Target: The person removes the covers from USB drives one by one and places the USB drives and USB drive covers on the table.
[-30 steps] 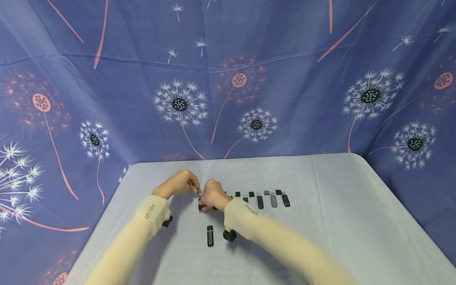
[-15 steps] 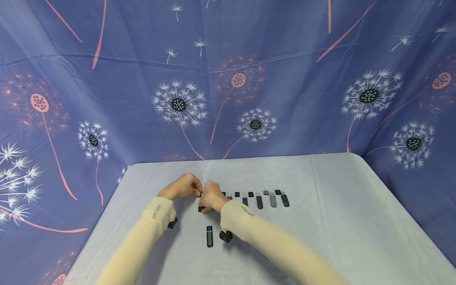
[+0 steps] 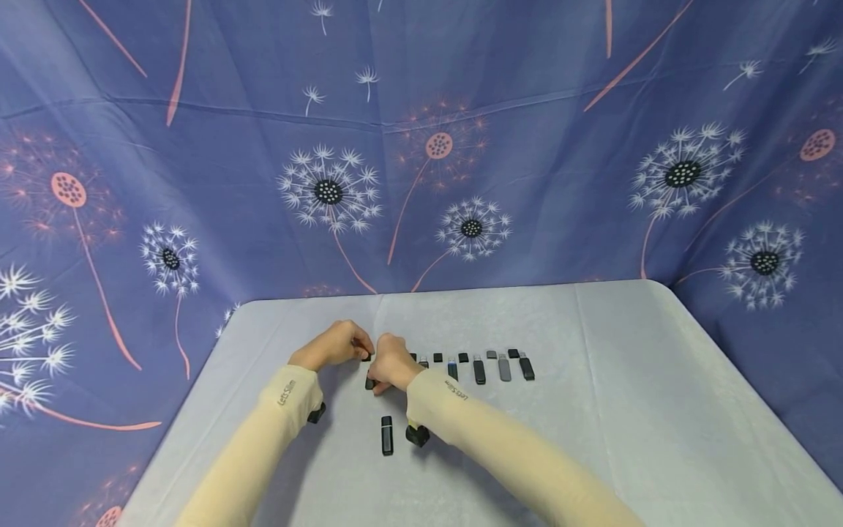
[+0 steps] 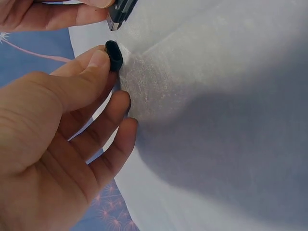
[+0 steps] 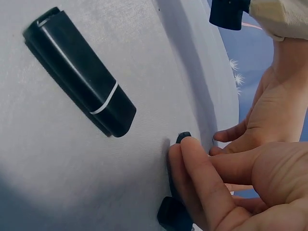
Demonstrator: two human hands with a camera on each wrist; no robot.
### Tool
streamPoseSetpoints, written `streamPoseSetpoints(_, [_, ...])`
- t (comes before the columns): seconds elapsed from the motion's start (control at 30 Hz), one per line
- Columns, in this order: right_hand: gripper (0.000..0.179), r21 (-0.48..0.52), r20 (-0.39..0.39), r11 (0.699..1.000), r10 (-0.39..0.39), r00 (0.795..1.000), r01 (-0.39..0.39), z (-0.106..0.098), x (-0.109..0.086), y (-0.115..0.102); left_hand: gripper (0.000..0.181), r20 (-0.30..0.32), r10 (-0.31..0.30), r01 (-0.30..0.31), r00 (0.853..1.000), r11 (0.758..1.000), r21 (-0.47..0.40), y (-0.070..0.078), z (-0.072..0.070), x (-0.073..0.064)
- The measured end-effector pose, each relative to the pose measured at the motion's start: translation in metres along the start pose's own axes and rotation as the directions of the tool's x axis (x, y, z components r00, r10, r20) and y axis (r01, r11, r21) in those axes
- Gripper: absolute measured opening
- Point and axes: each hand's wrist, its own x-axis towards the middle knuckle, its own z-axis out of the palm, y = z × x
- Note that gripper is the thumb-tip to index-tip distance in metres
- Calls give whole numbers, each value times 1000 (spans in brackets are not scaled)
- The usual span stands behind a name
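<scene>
My left hand [image 4: 62, 120] pinches a small black USB stick cap [image 4: 114, 56] between thumb and forefinger, its hollow mouth showing in the left wrist view. Beside it, my right hand [image 3: 393, 363] holds a black USB stick [image 4: 123, 11] by the body, its metal plug bare and pointing towards the cap. Cap and plug are apart, with a short gap between them. In the right wrist view the fingers hide most of the held stick. A capped black USB stick [image 5: 79, 72] with a thin pale band lies on the table nearer to me.
To the right of my hands a row of uncapped USB sticks [image 3: 479, 371] lies on the grey-white table [image 3: 632, 439], each with its cap [image 3: 464, 358] just beyond the plug. My right wrist covers part of the row. A blue dandelion-print cloth [image 3: 560, 183] hangs behind.
My left hand has come slightly to the right and lower with the cap, close to the right hand. The right hand has barely shifted and keeps its hold on the USB stick.
</scene>
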Motion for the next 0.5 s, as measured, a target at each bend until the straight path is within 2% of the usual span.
streamPoseSetpoints(0.07, [41, -10, -5, 1000, -12, 1000, 12, -1, 0, 1, 11, -2, 16, -16, 1000, 1000, 2, 0, 0, 1])
streamPoseSetpoints(0.17, [20, -57, -11, 997, -44, 999, 44, -3, -1, 2, 11, -3, 37, -37, 999, 999, 3, -1, 1, 1])
streamPoseSetpoints(0.23, [12, -78, 0, 995, -57, 998, 56, -6, -3, 2, 11, -1, 29, -29, 1000, 1000, 3, -1, 0, 0])
streamPoseSetpoints(0.37, [27, -69, 42, 995, -69, 997, 71, -19, -9, 2, 12, -2, -12, 12, 1000, 1000, 7, 1, -4, -6])
streamPoseSetpoints(0.5, [19, -4, 69, 992, -124, 990, 125, -40, -19, 11, 15, -24, -24, 25, 999, 999, 21, 2, -6, -14])
